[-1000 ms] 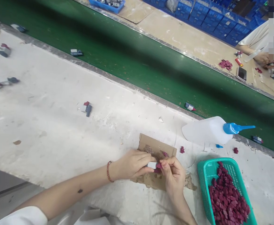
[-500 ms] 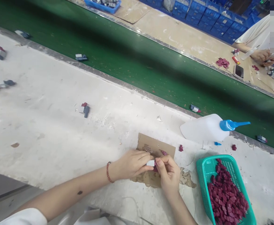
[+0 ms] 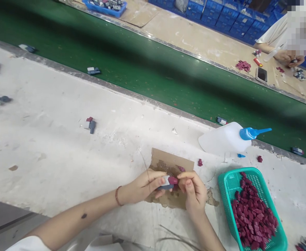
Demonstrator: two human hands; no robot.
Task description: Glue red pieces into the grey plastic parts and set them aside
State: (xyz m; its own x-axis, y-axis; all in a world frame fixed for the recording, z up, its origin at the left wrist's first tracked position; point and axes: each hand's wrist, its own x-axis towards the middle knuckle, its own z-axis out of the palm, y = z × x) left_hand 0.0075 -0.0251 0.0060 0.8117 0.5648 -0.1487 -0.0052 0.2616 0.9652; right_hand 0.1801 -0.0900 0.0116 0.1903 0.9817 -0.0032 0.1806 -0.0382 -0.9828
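Observation:
My left hand pinches a small white and dark part over a stained piece of cardboard. A dark red piece sits on the part's end, and my right hand presses its closed fingertips against that piece. Both hands meet just above the cardboard. To the right, a teal basket holds several dark red pieces. A white glue bottle with a blue nozzle lies on its side behind the cardboard.
A green conveyor belt runs diagonally beyond the white worktable, carrying a few small assembled parts. More parts lie loose on the table at left. A person across the belt handles parts near a phone. Blue crates stand behind.
The part in my left hand has turned, so the red piece on its end now shows between the fingertips. My right hand shifted slightly right.

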